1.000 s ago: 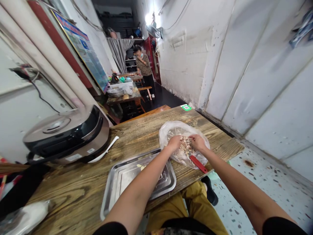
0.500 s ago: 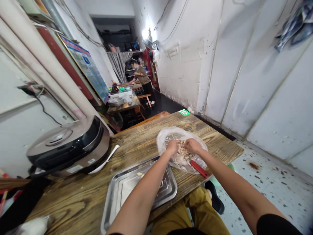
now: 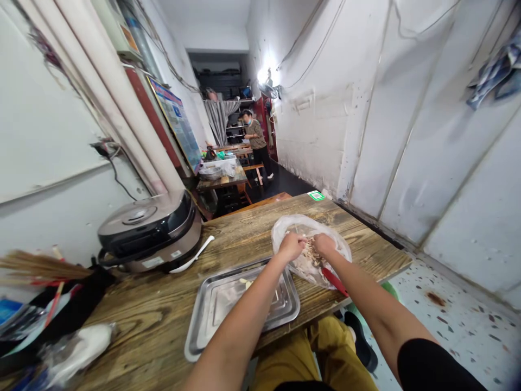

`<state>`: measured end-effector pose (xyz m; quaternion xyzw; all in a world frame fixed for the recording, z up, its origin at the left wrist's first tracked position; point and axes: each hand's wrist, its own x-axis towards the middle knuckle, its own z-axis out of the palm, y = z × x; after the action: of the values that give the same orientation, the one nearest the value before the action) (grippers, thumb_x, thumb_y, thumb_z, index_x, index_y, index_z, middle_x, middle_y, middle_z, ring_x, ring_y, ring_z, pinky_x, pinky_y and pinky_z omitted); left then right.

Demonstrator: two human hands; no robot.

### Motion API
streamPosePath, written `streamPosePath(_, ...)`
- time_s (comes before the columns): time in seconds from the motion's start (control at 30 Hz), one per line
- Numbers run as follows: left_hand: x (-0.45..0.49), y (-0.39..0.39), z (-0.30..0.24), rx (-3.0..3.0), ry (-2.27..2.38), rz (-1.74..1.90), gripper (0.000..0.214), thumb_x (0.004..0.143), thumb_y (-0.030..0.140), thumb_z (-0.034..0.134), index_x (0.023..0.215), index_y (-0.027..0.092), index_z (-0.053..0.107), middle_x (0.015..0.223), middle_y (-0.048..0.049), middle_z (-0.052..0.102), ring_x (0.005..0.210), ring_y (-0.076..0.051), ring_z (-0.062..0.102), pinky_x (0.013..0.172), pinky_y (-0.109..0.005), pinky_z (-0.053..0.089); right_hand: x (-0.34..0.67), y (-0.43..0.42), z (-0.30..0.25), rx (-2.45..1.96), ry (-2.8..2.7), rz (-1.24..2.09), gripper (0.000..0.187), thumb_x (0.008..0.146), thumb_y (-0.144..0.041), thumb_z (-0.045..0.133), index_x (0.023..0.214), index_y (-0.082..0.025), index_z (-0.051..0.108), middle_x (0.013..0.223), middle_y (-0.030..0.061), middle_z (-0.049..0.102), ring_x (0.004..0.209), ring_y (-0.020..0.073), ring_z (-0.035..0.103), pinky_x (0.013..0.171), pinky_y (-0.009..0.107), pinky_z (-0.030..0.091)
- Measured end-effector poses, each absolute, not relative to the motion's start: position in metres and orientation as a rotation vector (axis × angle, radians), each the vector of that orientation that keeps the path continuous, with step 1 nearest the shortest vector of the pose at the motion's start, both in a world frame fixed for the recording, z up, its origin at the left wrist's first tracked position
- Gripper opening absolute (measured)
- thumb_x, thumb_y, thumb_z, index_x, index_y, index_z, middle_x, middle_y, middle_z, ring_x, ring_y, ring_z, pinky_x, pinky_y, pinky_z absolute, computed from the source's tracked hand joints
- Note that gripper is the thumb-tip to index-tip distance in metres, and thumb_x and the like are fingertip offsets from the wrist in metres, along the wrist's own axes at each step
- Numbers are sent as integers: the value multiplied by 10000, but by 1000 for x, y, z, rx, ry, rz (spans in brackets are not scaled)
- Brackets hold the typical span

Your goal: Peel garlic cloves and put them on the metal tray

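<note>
A clear plastic bag (image 3: 287, 222) lies spread on the wooden table, with small pale-brown chopped pieces (image 3: 310, 258) on it that look like meat. Over the left part of this heap is my left hand (image 3: 292, 246), fingers pinched together at the pieces. My right hand (image 3: 324, 245) bends down into the heap from the right, its fingers closed and partly hidden. What either hand grips is too small to make out. A red handle (image 3: 334, 281) rests on the bag's near edge, beside my right forearm; its far end is hidden among the pieces.
Under my left forearm lies a metal tray (image 3: 197, 320) with a few pale slices (image 3: 246, 283). A rice cooker (image 3: 150, 233) and a white spoon (image 3: 195, 255) are on the left, near bundled chopsticks (image 3: 40, 267). Another person (image 3: 256, 136) stands by the far tables.
The view has swung left and slightly up, showing more of the table's left side. My hands stay at the heap, the left fingers closer to the right hand. The far person stands more upright.
</note>
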<state>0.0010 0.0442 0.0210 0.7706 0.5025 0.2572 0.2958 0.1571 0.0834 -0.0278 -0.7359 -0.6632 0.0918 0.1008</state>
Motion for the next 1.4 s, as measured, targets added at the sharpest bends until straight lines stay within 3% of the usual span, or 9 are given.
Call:
streamPosePath(0.1, -1, 44, 2, 1967, 1338, 671, 275, 752, 119, 459, 886, 146, 698, 711, -36, 675, 529, -111, 566, 606, -224, 451, 158, 77, -26, -2094, -1963, 280, 195, 678, -173, 575, 809, -138, 716, 792, 117, 690, 748, 221, 637, 632, 256, 449)
streamPosePath(0.27, 10, 46, -25, 1562, 1317, 826, 252, 782, 154, 459, 924, 116, 663, 624, -22, 633, 454, -99, 533, 497, -215, 441, 168, 52, -24, -1872, -1932, 301, 298, 774, -224, 501, 1010, -181, 677, 942, 62, 684, 845, 171, 626, 721, 218, 453)
streamPosePath(0.43, 34, 41, -30, 1252, 1051, 1097, 199, 763, 213, 551, 878, 89, 656, 584, -19, 616, 490, -98, 545, 532, -222, 468, 170, 23, -30, -1395, -1697, 524, 267, 770, -256, 508, 962, -179, 676, 890, 41, 698, 781, 171, 636, 730, 261, 482)
streamPosePath(0.77, 34, 19, -24, 1106, 900, 1234, 244, 701, 178, 619, 930, 110, 665, 727, -40, 685, 635, -118, 622, 687, -272, 523, 169, 1, -30, -1275, -1558, 579, 264, 784, -329, 534, 959, -187, 670, 960, 55, 684, 860, 192, 630, 806, 320, 482)
streamPosePath(0.87, 32, 8, -18, 1043, 922, 1233, 204, 702, 218, 632, 860, 95, 671, 693, -41, 676, 609, -114, 618, 670, -273, 530, 168, -6, -32, -1212, -1486, 631, 288, 777, -348, 550, 981, -178, 662, 965, 63, 682, 857, 195, 630, 804, 326, 491)
streamPosePath(1.03, 30, -5, -6, 976, 940, 1169, 168, 697, 256, 655, 729, 91, 658, 646, -40, 661, 565, -106, 609, 606, -249, 530, 172, -16, -32, -1227, -1628, 417, 284, 812, -353, 523, 996, -188, 663, 1014, 73, 665, 938, 205, 609, 884, 358, 457)
streamPosePath(1.4, 35, -12, 11, 858, 961, 1174, 58, 702, 110, 580, 660, 79, 605, 558, -39, 643, 507, -107, 611, 550, -221, 524, 178, -21, -21, -1202, -1943, 117, 285, 881, -297, 428, 1059, -204, 630, 1052, 71, 650, 1006, 190, 582, 922, 345, 436)
